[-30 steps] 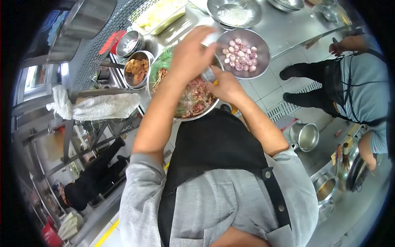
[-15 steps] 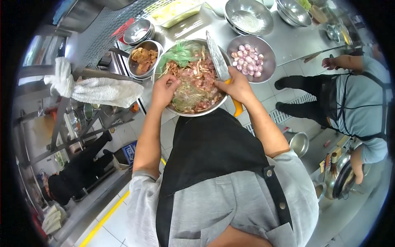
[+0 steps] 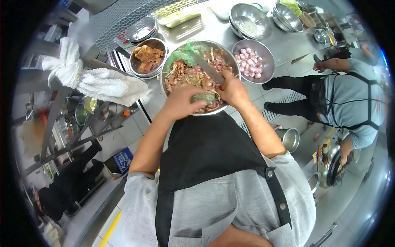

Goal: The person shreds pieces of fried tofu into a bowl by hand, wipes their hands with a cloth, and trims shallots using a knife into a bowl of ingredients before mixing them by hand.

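A large metal bowl [image 3: 163, 82] in front of me holds reddish shallots [image 3: 218, 61] with dry skins and stalks. A crumpled green plastic bag [image 3: 181, 53] lies against its far left side. My right hand [image 3: 234, 91] grips a knife [image 3: 207, 69] at the bowl's right, its blade angled up and left over the contents. Over the near left part of the bowl is my left hand [image 3: 181, 101], slightly blurred, with thumb and fingers apart. Right of the bowl, peeled pink shallots [image 3: 249, 64] sit in a smaller metal bowl [image 3: 268, 61].
At left, stacked metal bowls hold brown-orange chunks [image 3: 148, 57]. Further bowls [image 3: 251, 24] stand at the back of the steel counter [image 3: 214, 26]. A white towel [image 3: 109, 84] hangs knotted on a rail at left. A co-worker [image 3: 347, 96] stands at right; another person [image 3: 70, 181] is at lower left.
My left hand has moved right and opened over the bowl's near part. The knife blade has swung left, from beside the bowl's right rim to above the shallots.
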